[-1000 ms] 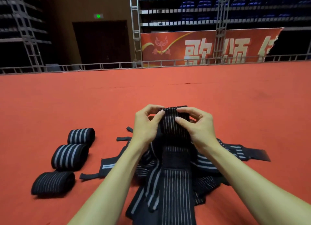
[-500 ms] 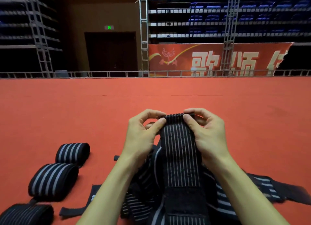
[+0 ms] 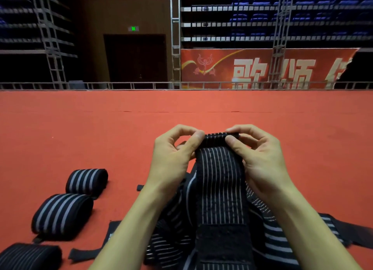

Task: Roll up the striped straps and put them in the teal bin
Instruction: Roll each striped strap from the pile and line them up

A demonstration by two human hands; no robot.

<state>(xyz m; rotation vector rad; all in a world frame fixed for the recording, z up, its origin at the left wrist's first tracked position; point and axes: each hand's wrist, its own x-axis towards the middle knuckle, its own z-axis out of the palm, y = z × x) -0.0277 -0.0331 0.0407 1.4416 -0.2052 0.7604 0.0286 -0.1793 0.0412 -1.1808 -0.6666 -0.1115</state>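
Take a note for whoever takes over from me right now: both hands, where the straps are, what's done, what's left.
Left hand: pinches the left end of the small roll at the top of the striped strap.
Right hand: pinches the right end of the same roll.
Done: three rolled straps lie on the red carpet to the left.
Left: finish this roll, roll the loose pile under it, put all rolls in the teal bin, which is not in view.
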